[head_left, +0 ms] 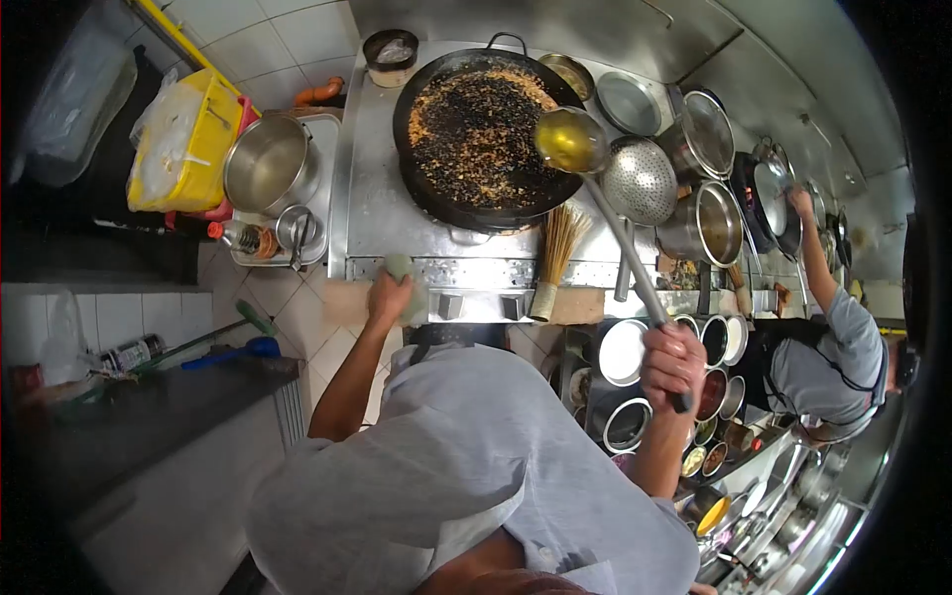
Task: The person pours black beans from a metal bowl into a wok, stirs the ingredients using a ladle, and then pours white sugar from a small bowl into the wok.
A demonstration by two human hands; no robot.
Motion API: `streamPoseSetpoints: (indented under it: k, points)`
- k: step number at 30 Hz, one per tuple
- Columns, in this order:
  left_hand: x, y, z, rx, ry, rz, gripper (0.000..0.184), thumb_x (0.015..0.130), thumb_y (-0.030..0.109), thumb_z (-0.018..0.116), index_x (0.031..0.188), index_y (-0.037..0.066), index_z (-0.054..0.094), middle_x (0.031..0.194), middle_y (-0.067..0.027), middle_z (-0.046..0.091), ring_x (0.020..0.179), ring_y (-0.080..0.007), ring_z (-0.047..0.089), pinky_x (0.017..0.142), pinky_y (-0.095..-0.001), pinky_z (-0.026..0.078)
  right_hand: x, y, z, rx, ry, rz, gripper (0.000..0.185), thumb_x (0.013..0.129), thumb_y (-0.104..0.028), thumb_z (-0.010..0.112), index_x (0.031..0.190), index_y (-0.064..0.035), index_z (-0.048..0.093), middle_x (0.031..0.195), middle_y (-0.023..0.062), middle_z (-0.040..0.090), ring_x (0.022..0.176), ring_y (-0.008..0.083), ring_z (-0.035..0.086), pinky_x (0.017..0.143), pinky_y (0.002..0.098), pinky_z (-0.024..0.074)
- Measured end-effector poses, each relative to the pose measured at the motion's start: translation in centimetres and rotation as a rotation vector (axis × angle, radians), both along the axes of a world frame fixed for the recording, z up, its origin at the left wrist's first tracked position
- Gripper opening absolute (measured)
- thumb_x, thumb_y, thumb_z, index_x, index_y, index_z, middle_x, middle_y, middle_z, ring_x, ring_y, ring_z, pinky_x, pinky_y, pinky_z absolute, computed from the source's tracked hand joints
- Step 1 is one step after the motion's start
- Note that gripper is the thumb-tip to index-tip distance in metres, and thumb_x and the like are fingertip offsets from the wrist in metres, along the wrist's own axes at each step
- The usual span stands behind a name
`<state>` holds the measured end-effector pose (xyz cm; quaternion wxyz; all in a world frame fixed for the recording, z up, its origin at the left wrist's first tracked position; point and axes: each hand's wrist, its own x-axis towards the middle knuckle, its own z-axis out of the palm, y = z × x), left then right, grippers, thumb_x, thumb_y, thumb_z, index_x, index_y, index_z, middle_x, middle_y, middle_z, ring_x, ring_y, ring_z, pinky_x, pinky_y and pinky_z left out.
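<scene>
My right hand [674, 369] is closed round the end of a long-handled ladle [635, 263]. The bowl of the ladle holds yellow, oil-like liquid [565, 146] and hangs over the right side of a large black wok [433, 203]. Dark and orange-brown bits [486, 129] cover the wok's inside. At the stove's front edge, left of the knobs, my left hand [389, 297] grips a grey-green cloth [400, 268]. A bamboo brush [561, 253] rests on the stove between the wok and the front edge. Right of the ladle's bowl lies a perforated skimmer [640, 180].
On the left, a steel pot [268, 164] and a bottle [233, 235] stand on a tray [322, 129], near a yellow basket [203, 134]. Pots [702, 223] and white containers [623, 352] crowd the right. A co-worker [828, 347] is at the far right, arm stretched toward the pans.
</scene>
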<state>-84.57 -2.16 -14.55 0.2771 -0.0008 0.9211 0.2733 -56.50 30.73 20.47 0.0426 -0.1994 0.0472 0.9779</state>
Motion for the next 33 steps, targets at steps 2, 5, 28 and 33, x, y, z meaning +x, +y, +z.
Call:
streamPoseSetpoints:
  k: [2, 5, 28, 33]
  points:
    - [1.9, -1.7, 0.3, -0.092, 0.083, -0.006, 0.069, 0.085, 0.038, 0.073, 0.137, -0.002, 0.049, 0.128, -0.0246, 0.059, 0.117, -0.0418, 0.060, 0.097, -0.0511, 0.051, -3.1, 0.0, -2.2, 0.156, -0.121, 0.075, 0.034, 0.103, -0.006, 0.037, 0.135, -0.0010, 0.048, 0.069, 0.0002, 0.044, 0.041, 0.0040, 0.045, 0.033, 0.0236, 0.0422]
    - [2.8, -3.0, -0.8, -0.199, 0.178, -0.013, 0.072, 0.083, 0.038, 0.074, 0.137, -0.002, 0.049, 0.131, -0.0252, 0.057, 0.123, -0.0446, 0.054, 0.101, -0.0541, 0.047, -7.4, -0.2, -5.0, 0.423, -0.258, 0.272, 0.054, 0.100, -0.005, 0.045, 0.152, -0.0180, 0.041, 0.066, -0.0048, 0.039, 0.039, 0.0033, 0.036, 0.030, 0.0224, 0.0341]
    - [1.9, 15.6, 11.7, 0.417, 0.964, -0.498, 0.012, 0.084, 0.012, 0.072, 0.089, 0.001, 0.069, 0.098, -0.0120, 0.063, 0.094, -0.0300, 0.061, 0.086, -0.0436, 0.053, -21.4, 6.9, -15.4, 2.640, -0.150, 0.658, 0.081, 0.089, -0.003, 0.057, 0.161, -0.0254, 0.030, 0.089, 0.0302, 0.070, 0.078, 0.0462, 0.069, 0.071, 0.0531, 0.0513]
    - [1.5, 16.0, 12.0, 0.403, 0.995, -0.497, 0.010, 0.082, 0.011, 0.072, 0.079, 0.003, 0.067, 0.090, -0.0080, 0.060, 0.089, -0.0280, 0.059, 0.077, -0.0413, 0.052, -16.7, 6.4, -14.6, 2.834, -0.143, 0.871, 0.089, 0.085, 0.000, 0.055, 0.163, -0.0288, 0.024, 0.082, 0.0301, 0.068, 0.071, 0.0467, 0.068, 0.069, 0.0577, 0.0521]
